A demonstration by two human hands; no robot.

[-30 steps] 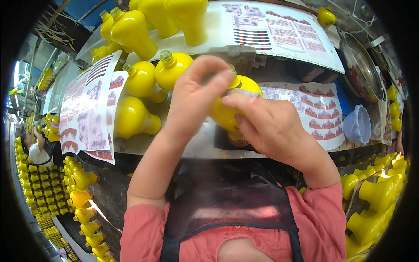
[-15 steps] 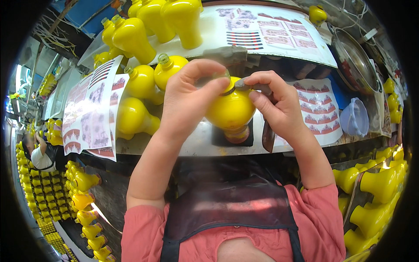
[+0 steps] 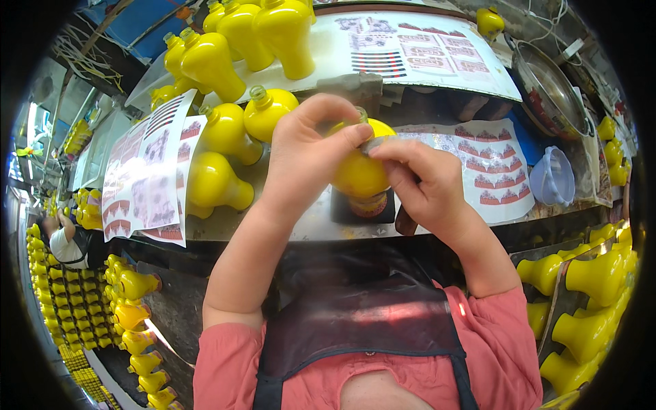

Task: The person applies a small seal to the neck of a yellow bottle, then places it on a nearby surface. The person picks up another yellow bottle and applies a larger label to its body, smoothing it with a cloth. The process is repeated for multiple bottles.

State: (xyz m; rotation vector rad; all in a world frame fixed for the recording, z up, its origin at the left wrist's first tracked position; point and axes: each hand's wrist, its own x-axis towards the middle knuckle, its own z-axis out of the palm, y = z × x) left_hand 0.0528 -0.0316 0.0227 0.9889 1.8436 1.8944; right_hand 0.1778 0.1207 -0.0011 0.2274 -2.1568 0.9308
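Bottle (image 3: 359, 175), glossy and yellow, appears to stand upright on a dark pad (image 3: 342, 207) at the middle of the table (image 3: 294, 229), close to its near edge. Its body is round above and narrows toward the base, where a reddish pattern shows; the glass lip is bare, and both hands hide much of the top. The left hand (image 3: 311, 154) curls at the neck, thumb and forefinger closed on it. The right hand (image 3: 427, 178) pinches a small grey piece (image 3: 372, 145) between thumb and fingertips, against the bottle just below the neck; what the piece is made of, I cannot tell. The step in hand looks like pressing or rubbing around the collar. The next move seems to call for a steady left hold and light, even pressure from the right. More yellow bottles (image 3: 217, 181) sit to the left; a printed sheet (image 3: 502, 164) lies to the right
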